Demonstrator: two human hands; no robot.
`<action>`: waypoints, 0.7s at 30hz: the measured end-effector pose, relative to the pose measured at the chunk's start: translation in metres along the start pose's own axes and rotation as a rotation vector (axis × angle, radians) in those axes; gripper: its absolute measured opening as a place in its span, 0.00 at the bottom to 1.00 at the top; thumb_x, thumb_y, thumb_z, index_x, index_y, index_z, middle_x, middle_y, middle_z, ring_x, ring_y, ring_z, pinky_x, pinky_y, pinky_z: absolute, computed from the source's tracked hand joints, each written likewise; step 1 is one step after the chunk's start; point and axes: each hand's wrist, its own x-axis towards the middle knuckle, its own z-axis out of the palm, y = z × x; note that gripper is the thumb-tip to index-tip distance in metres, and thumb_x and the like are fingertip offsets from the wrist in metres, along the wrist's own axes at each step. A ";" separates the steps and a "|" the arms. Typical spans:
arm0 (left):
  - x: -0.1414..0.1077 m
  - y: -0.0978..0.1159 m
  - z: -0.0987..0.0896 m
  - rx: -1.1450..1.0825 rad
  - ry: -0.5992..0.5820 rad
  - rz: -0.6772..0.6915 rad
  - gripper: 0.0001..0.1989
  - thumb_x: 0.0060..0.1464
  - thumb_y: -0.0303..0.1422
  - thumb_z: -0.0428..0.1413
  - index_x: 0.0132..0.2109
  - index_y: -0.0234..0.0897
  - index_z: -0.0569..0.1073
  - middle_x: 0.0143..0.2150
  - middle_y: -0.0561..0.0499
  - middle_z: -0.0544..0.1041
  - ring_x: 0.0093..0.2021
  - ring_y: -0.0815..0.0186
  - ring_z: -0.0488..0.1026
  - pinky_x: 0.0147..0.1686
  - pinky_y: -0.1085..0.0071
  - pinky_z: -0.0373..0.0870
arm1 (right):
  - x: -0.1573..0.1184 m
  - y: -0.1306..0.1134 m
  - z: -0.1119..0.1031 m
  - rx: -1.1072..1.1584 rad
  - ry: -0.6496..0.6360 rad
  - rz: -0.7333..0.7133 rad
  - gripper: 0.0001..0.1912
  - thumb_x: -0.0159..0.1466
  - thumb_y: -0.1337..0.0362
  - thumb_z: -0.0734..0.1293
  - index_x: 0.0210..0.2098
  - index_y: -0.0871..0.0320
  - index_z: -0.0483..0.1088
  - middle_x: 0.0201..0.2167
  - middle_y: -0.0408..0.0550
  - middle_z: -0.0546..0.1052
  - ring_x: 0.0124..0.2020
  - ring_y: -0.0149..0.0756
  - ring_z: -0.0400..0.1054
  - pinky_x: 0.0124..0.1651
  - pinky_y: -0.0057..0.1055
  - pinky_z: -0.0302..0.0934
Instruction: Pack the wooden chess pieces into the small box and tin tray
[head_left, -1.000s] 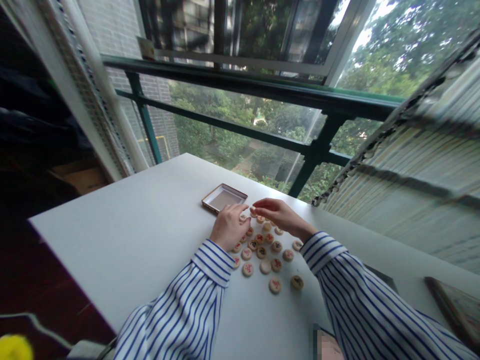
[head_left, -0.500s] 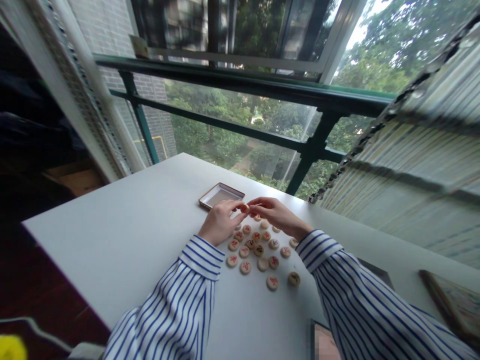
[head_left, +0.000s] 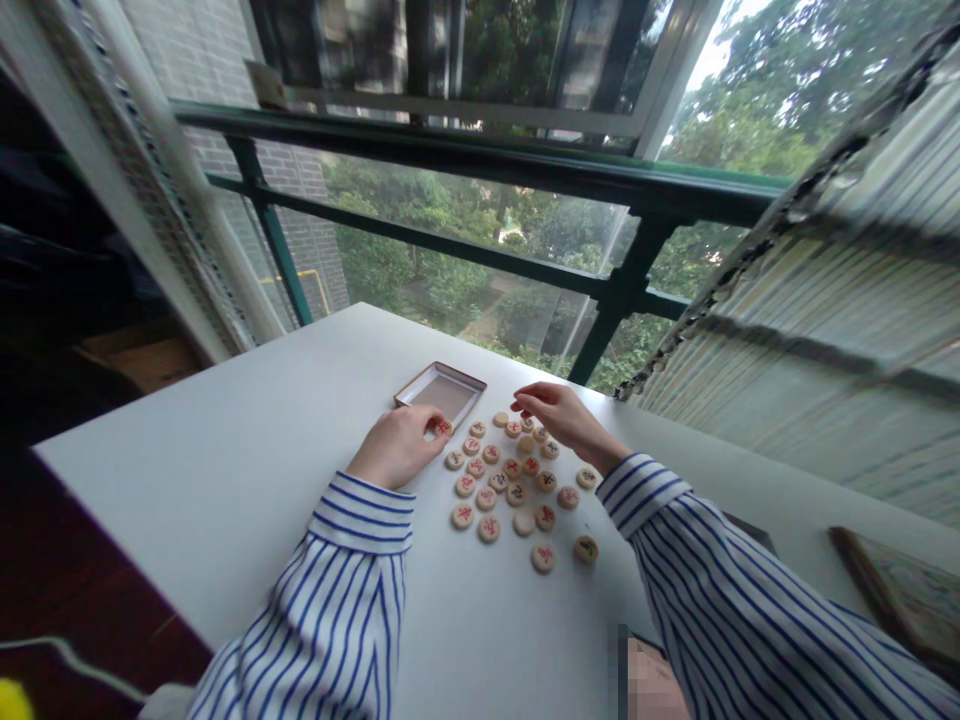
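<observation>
Between the thumb and fingers of my left hand (head_left: 397, 445) is a round wooden piece (head_left: 442, 427) with a red character, just in front of a shallow open box (head_left: 448, 392). My right hand (head_left: 559, 412) hovers over the far side of the scattered pieces, fingertips close together; whether they hold anything is too small to tell. Several round pieces with red or black characters lie on the white table, among them a red-marked piece (head_left: 543, 557) and a black-marked piece (head_left: 586, 548) nearest me. A few show blank faces, such as one plain piece (head_left: 524, 520).
The white table (head_left: 247, 470) reaches to a window with a green railing (head_left: 480, 160). A flat framed object (head_left: 892, 590) lies at the right, with a dark flat item (head_left: 750, 532) partly behind my right sleeve. A pleated curtain (head_left: 825, 330) hangs at the right.
My hands have moved apart. The left one has gone left with the red-marked piece to the box's near edge, and the right one has shifted slightly right.
</observation>
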 end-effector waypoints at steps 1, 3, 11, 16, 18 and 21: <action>-0.001 -0.001 0.000 0.033 -0.038 -0.021 0.10 0.50 0.37 0.50 0.36 0.39 0.74 0.34 0.50 0.77 0.34 0.66 0.72 0.31 0.73 0.64 | 0.002 0.003 -0.001 -0.025 0.020 -0.015 0.11 0.58 0.64 0.60 0.34 0.64 0.71 0.31 0.52 0.77 0.28 0.30 0.67 0.29 0.25 0.59; -0.003 -0.002 0.000 0.087 -0.111 -0.062 0.10 0.48 0.37 0.51 0.35 0.40 0.74 0.34 0.50 0.77 0.33 0.65 0.72 0.30 0.73 0.64 | 0.006 0.011 -0.004 -0.071 0.055 -0.051 0.11 0.57 0.65 0.61 0.34 0.63 0.71 0.30 0.50 0.77 0.29 0.31 0.68 0.30 0.26 0.60; -0.004 -0.003 0.003 0.197 -0.222 -0.133 0.10 0.45 0.38 0.52 0.33 0.41 0.75 0.32 0.48 0.78 0.33 0.62 0.73 0.29 0.72 0.62 | 0.014 0.030 -0.012 -0.259 0.109 -0.089 0.11 0.56 0.63 0.62 0.36 0.60 0.72 0.32 0.48 0.77 0.33 0.33 0.70 0.35 0.28 0.61; -0.004 -0.004 0.003 0.188 -0.234 -0.122 0.11 0.46 0.39 0.51 0.34 0.41 0.75 0.33 0.48 0.77 0.33 0.62 0.73 0.29 0.72 0.62 | 0.011 0.029 -0.015 -0.433 0.070 -0.147 0.12 0.57 0.64 0.61 0.36 0.60 0.72 0.33 0.50 0.77 0.33 0.34 0.69 0.35 0.27 0.60; -0.004 -0.005 0.003 0.180 -0.241 -0.126 0.11 0.46 0.39 0.52 0.34 0.41 0.74 0.33 0.48 0.77 0.33 0.62 0.73 0.28 0.72 0.61 | 0.010 0.028 -0.014 -0.509 0.042 -0.163 0.12 0.57 0.64 0.60 0.37 0.60 0.72 0.34 0.50 0.77 0.34 0.34 0.69 0.36 0.28 0.60; -0.003 -0.005 0.003 0.163 -0.249 -0.142 0.12 0.45 0.39 0.52 0.35 0.41 0.75 0.33 0.48 0.77 0.32 0.63 0.73 0.27 0.73 0.61 | 0.009 0.027 -0.013 -0.612 0.010 -0.155 0.13 0.58 0.65 0.60 0.39 0.58 0.72 0.36 0.49 0.76 0.35 0.34 0.69 0.37 0.28 0.59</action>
